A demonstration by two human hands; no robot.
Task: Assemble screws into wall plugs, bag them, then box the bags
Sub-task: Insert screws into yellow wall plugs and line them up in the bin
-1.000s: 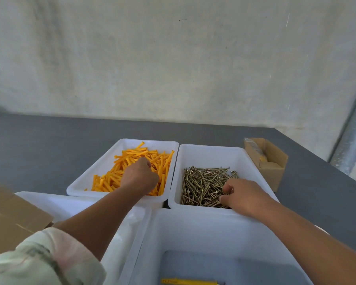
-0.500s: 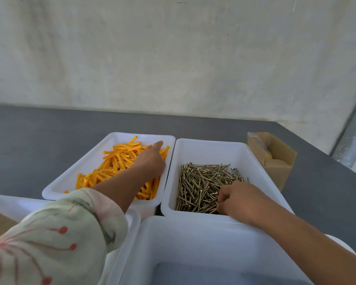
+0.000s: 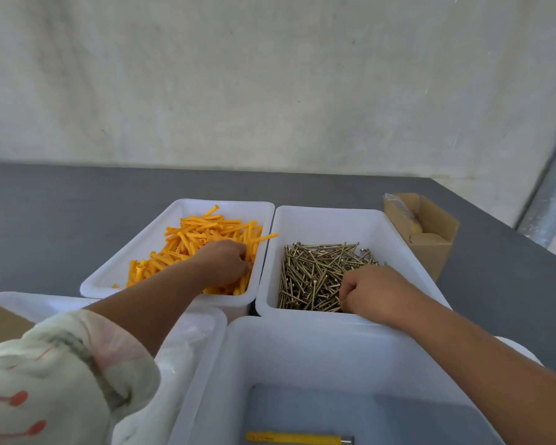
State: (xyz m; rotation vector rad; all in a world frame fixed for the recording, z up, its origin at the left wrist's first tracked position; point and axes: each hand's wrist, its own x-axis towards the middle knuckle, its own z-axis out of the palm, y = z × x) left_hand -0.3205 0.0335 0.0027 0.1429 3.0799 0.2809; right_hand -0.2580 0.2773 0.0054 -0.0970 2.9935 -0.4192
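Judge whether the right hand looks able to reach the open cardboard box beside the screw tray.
Probably yes: the right hand sits in the screw tray, the cardboard box stands just beyond its right wall, nothing between.

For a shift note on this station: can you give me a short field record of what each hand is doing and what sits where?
left hand: fingers curled into orange wall plugs, left tray
right hand: fingers curled into screws, right tray
near tray: one yellow plug lying inside
cardboard box: open, right of the right tray
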